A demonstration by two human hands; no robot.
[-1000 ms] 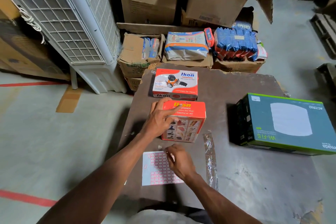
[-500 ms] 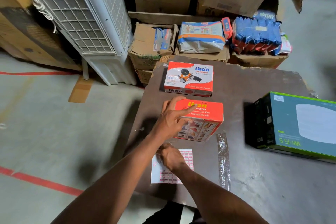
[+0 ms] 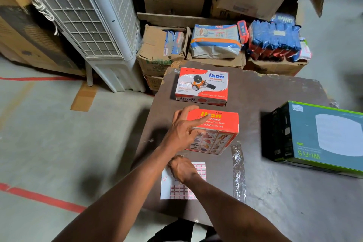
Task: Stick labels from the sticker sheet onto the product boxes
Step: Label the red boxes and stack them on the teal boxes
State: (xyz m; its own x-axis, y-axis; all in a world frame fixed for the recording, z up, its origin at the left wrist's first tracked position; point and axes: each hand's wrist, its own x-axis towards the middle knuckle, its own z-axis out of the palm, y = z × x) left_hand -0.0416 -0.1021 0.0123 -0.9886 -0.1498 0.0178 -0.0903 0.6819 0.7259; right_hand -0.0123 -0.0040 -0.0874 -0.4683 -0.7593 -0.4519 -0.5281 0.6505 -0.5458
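Two orange-and-white Ikon tape dispenser boxes lie on the brown table (image 3: pixel 275 88). The far box (image 3: pixel 204 84) lies flat and untouched. My left hand (image 3: pixel 182 131) rests on the left end of the near box (image 3: pixel 220 124), index finger stretched across its top and thumb on its front face. Below it lies the white sticker sheet (image 3: pixel 180 190) with rows of red-bordered labels. My right hand (image 3: pixel 182 169) sits on the sheet's upper left part with fingers bent down. Its fingertips are hidden behind my left wrist.
A teal and green Wi-Fi box (image 3: pixel 324 139) lies at the table's right. A clear plastic strip (image 3: pixel 238 171) lies right of the sheet. Beyond the table stand cardboard cartons (image 3: pixel 157 53) with packaged goods, and a white air cooler (image 3: pixel 88 15) at the left.
My right hand has slid from the sheet's right edge to its upper left part. My left hand stays on the near box. The view has shifted a little.
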